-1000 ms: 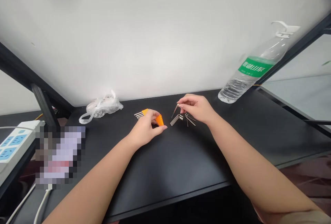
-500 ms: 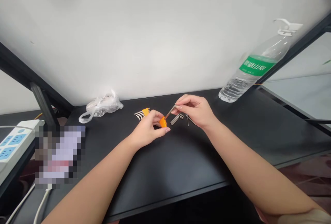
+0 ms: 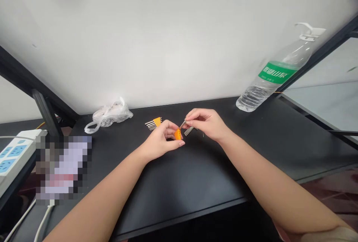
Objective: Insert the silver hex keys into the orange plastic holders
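Note:
Between the thumb and fingers of my left hand [image 3: 163, 141] is a small orange hex key holder [image 3: 178, 134], with a row of holes facing right. My right hand [image 3: 205, 122] pinches a metal hex key [image 3: 182, 124], its tip at the upper edge of the holder; whether it sits in a hole I cannot tell. Several loose hex keys [image 3: 190, 131] lie on the black table under my right hand, partly hidden by it. Behind my left hand lies a second orange holder [image 3: 157, 121] filled with several hex keys [image 3: 151, 124].
A large water bottle [image 3: 268, 79] with a green label stands at the back right. At the back left rests a clear plastic bag [image 3: 112, 114]. A blurred-out phone-like object [image 3: 65, 167] with a cable and a white power strip [image 3: 16, 152] are on the left.
My right hand has moved left and slightly down, bringing the hex key closer to the orange holder. The holder has turned a little, showing its row of holes more.

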`<act>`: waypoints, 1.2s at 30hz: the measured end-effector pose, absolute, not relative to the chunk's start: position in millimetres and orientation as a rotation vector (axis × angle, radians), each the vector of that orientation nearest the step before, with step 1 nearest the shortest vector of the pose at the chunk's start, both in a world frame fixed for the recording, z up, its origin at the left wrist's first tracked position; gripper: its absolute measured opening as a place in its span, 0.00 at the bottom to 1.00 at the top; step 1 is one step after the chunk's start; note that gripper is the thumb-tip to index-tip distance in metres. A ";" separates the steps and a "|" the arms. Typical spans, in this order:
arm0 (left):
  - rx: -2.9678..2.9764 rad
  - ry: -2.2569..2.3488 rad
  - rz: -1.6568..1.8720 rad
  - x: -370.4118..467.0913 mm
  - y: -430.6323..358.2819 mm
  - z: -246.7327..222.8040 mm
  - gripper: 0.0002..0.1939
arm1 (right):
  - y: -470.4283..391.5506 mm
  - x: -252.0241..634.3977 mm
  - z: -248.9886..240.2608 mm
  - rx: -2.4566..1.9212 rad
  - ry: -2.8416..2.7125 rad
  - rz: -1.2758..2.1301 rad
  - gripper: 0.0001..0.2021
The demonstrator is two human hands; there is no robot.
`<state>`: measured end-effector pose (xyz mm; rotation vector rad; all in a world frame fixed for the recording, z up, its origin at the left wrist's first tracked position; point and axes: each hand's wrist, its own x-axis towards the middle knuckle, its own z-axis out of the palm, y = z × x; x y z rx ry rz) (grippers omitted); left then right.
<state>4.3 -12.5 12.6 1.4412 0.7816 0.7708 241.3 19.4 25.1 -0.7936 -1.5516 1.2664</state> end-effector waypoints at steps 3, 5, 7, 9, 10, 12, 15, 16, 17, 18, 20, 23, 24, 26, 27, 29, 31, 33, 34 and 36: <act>1.469 0.810 0.780 4.6 -13.0 13.8 0.21 | 19.4 240.1 22.2 -0.825 -1.776 1.158 0.05; 1.502 0.840 0.798 4.9 -13.6 15.1 0.20 | 19.5 238.8 21.9 -0.845 -1.908 1.029 0.05; 1.528 0.858 0.807 5.1 -14.4 16.4 0.20 | 19.1 237.3 22.8 -0.869 -2.020 0.910 0.07; 1.541 0.866 0.792 5.2 -15.1 17.2 0.20 | 18.0 236.1 23.6 -0.879 -2.101 0.834 0.09; 1.543 0.872 0.781 5.2 -15.4 17.4 0.19 | 17.4 235.7 23.7 -0.876 -2.126 0.816 0.10; 1.538 0.896 0.769 5.0 -15.5 17.2 0.19 | 16.6 235.7 23.0 -0.863 -2.151 0.812 0.11; 1.519 0.935 0.786 4.6 -15.2 16.3 0.19 | 16.6 237.1 21.2 -0.868 -2.178 0.829 0.10; 1.514 0.939 0.793 4.5 -15.2 16.1 0.19 | 16.8 237.7 20.8 -0.871 -2.185 0.833 0.10; 1.508 0.935 0.797 4.5 -15.3 16.0 0.20 | 17.0 238.2 20.8 -0.867 -2.193 0.840 0.10; 1.499 0.922 0.797 4.4 -15.6 15.9 0.20 | 17.1 238.6 21.0 -0.855 -2.198 0.852 0.10; 1.475 0.878 0.781 4.6 -16.3 15.9 0.21 | 17.0 239.0 22.3 -0.822 -2.214 0.892 0.11; 1.455 0.834 0.755 5.0 -16.8 15.8 0.21 | 16.4 239.4 24.6 -0.815 -2.255 0.915 0.10; 1.460 0.836 0.749 5.0 -16.5 15.9 0.21 | 16.3 239.8 25.2 -0.824 -2.264 0.900 0.10; 1.483 0.859 0.737 5.0 -15.2 16.2 0.21 | 16.3 241.3 25.8 -0.836 -2.265 0.852 0.10; 1.496 0.875 0.730 5.0 -14.5 16.7 0.21 | 16.5 242.2 25.9 -0.834 -2.257 0.829 0.10; 1.525 0.901 0.713 4.9 -13.1 18.2 0.22 | 16.7 243.8 25.6 -0.813 -2.238 0.791 0.10; 1.567 0.911 0.699 5.0 -12.7 20.4 0.21 | 16.6 244.0 24.7 -0.786 -2.236 0.754 0.10; 1.635 0.913 0.701 5.3 -13.3 22.5 0.19 | 16.4 242.8 23.4 -0.777 -2.252 0.720 0.11; 1.674 0.919 0.709 5.5 -14.0 23.4 0.17 | 16.8 242.1 22.4 -0.784 -2.255 0.707 0.11; 1.751 0.949 0.735 6.0 -15.4 24.1 0.13 | 19.5 242.4 19.5 -0.834 -2.229 0.682 0.11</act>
